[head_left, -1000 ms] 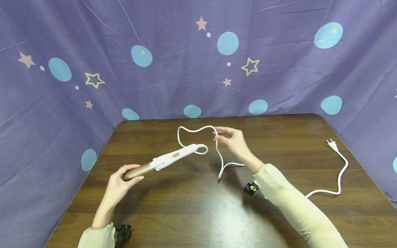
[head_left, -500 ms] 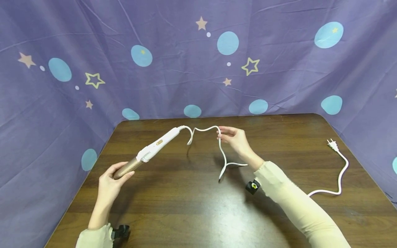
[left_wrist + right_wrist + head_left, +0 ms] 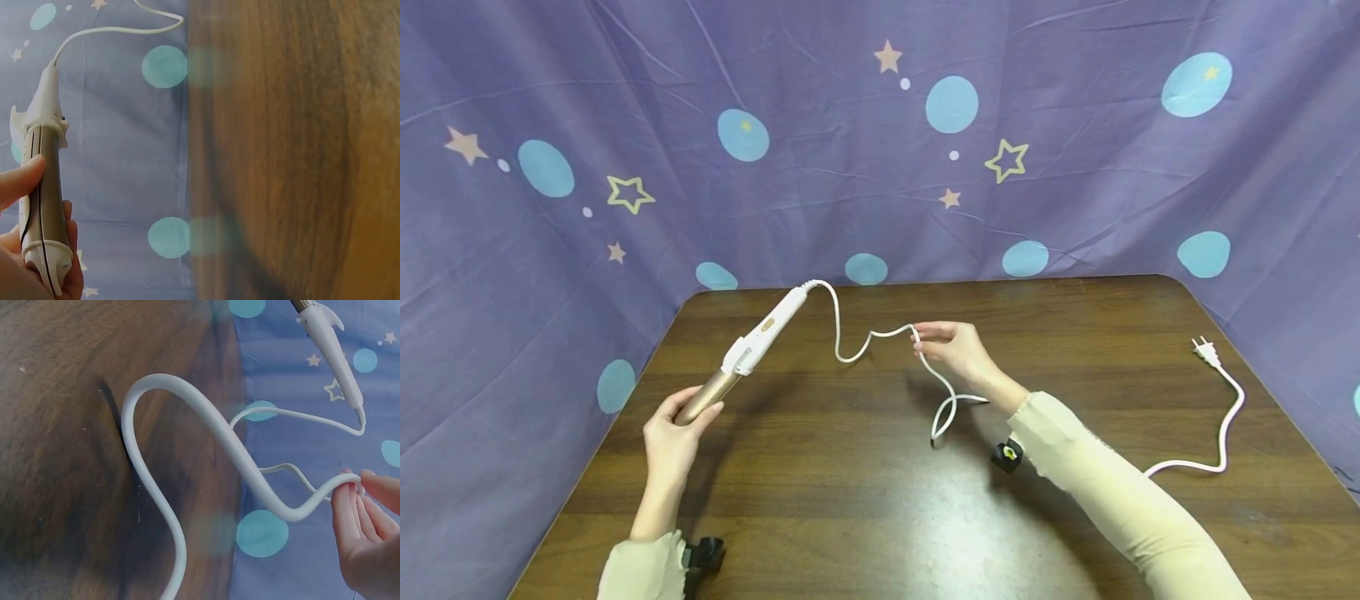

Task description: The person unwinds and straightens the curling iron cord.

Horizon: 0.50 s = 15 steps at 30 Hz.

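Observation:
A white and gold curling iron (image 3: 766,330) is raised at a slant over the left of the table, its handle pointing up and away. My left hand (image 3: 672,433) grips it by the gold barrel (image 3: 50,181), thumb along one side and fingers behind. From the handle's end a white power cord (image 3: 838,321) dips and rises to my right hand (image 3: 958,354). That hand pinches the cord between thumb and fingertips, as the right wrist view also shows. Below the fingers the cord (image 3: 156,487) hangs in a loop, then runs back under the right forearm.
The cord's two-pin plug (image 3: 1206,352) lies on the right of the brown wooden table (image 3: 850,500). A purple curtain with stars and blue dots (image 3: 820,150) stands behind the table and along its sides.
The curling iron has swung steeper, its handle end moving up and left. The cord between the hands has unlooped into a single dip. My right hand has shifted slightly, ending a little lower.

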{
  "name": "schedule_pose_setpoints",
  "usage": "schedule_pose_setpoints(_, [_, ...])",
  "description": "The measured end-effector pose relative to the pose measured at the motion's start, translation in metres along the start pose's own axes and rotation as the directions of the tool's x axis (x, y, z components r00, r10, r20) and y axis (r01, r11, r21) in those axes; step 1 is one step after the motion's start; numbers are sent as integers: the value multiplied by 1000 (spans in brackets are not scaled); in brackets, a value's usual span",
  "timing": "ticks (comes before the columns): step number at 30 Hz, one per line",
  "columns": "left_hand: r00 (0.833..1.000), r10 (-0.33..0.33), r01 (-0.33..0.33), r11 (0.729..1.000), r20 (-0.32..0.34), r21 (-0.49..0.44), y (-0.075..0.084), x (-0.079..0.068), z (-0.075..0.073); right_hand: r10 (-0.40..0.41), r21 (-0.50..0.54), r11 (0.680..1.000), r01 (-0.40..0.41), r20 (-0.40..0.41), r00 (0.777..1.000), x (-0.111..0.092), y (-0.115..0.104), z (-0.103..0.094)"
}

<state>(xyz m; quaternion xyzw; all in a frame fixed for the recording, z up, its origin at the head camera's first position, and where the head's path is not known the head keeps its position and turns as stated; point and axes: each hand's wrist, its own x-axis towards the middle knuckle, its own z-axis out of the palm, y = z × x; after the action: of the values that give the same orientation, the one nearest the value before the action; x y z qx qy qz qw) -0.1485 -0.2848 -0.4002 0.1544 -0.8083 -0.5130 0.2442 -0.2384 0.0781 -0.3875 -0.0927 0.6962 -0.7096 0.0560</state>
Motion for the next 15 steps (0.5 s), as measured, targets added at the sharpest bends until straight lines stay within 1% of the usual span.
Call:
schedule_pose_setpoints(3, [1000,6,-6,1000,-13,0,-4,3,4,-9,-26,1000,10,33,999,-1,2,3])
schedule_pose_setpoints(7, [1000,16,-16,1000,-13,8,-8,7,9,-24,-99,995,31,80,996,-4,3,7])
schedule_pose_setpoints(11, [1000,-9,10,1000,-12,18,-10,11,14,-36,-165,985,58,136,990,-10,4,13])
schedule_pose_setpoints(13, [1000,-25,25,1000,-13,11,-11,13,16,-50,-188,979,82,172,984,-14,4,16])
schedule_pose_setpoints(15, [999,-28,28,1000,-16,3,-13,15,17,-66,-212,971,111,208,976,-17,4,19])
